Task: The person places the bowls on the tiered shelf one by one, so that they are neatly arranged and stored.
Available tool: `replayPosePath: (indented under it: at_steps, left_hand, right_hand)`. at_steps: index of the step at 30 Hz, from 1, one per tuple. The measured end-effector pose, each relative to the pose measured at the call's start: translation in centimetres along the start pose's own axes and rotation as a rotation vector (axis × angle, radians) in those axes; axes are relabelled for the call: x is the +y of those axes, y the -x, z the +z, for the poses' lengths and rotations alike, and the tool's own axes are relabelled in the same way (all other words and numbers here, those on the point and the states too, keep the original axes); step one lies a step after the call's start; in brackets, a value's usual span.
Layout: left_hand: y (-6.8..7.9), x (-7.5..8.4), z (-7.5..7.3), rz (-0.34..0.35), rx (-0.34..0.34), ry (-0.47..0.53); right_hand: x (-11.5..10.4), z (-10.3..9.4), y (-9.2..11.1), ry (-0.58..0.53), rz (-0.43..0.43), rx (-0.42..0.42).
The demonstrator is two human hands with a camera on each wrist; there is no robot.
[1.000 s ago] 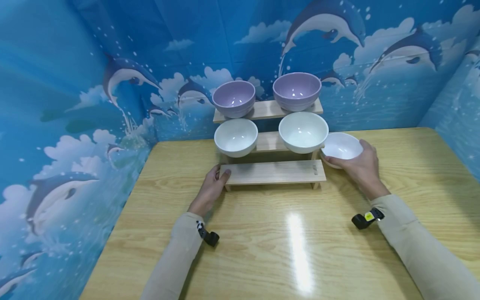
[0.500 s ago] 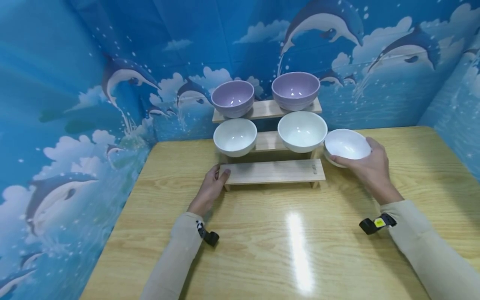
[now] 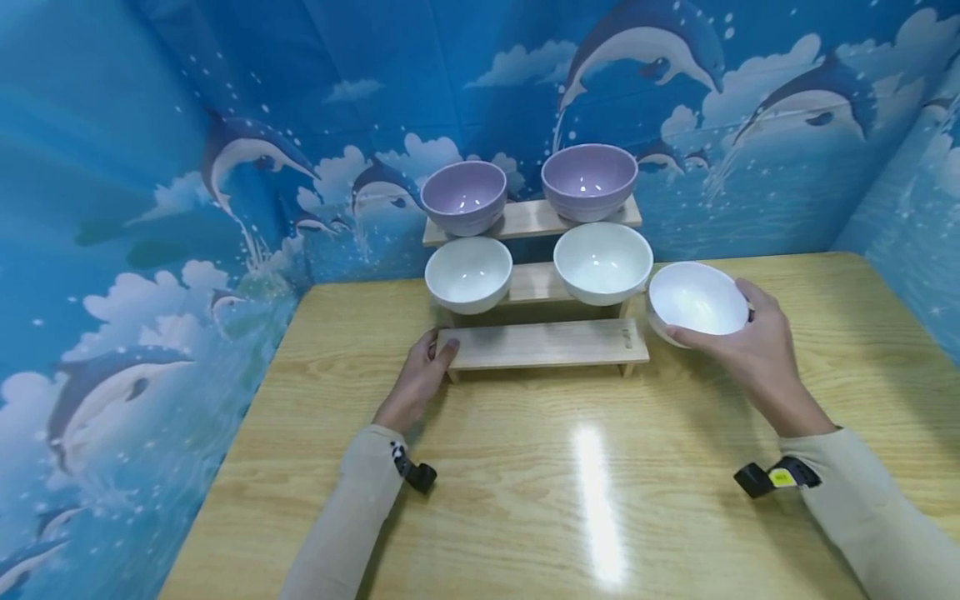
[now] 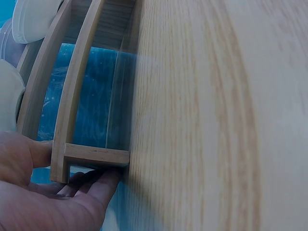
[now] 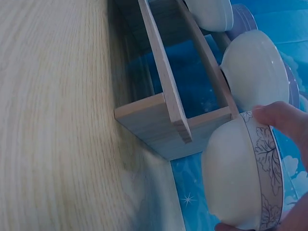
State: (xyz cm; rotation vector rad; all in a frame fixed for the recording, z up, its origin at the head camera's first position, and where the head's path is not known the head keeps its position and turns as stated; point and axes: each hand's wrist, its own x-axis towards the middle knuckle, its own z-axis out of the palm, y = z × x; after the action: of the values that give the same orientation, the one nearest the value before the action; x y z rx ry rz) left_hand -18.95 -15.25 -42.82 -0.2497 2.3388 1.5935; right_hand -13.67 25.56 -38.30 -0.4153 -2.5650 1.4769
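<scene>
My right hand (image 3: 757,350) holds a white bowl (image 3: 697,298) by its side, thumb at the near rim, just right of a three-step wooden rack (image 3: 543,343). A leaf-patterned band runs round this bowl (image 5: 240,173) below its rim in the right wrist view. My left hand (image 3: 420,375) grips the left end of the rack's lowest step, thumb on top; its fingers reach under the step at the end support in the left wrist view. Two white bowls, one left (image 3: 468,275) and one right (image 3: 603,262), stand on the middle step. The lowest step is bare.
On the top step stand two purple bowls, one left (image 3: 464,197) and one right (image 3: 589,182). The rack is on a wood-grain table (image 3: 525,483), near its back edge. A blue dolphin-print backdrop (image 3: 450,75) rises behind and at both sides.
My right hand has moved right and a little toward me with the white bowl, away from the rack's right end. The bowl now tilts more toward me. My left hand stays on the rack.
</scene>
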Motion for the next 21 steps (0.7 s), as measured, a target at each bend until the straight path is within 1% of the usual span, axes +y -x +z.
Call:
replayPosePath:
  at_steps: [8,21]
  left_hand:
    - [0.1,0.0,0.0,0.005,0.004,-0.002]
    - [0.1,0.0,0.1,0.000,0.001,-0.009]
  right_hand:
    - [-0.2,-0.2,1.4,0.011,-0.030,-0.001]
    - [-1.0,0.2,3.3,0.035,-0.061,-0.061]
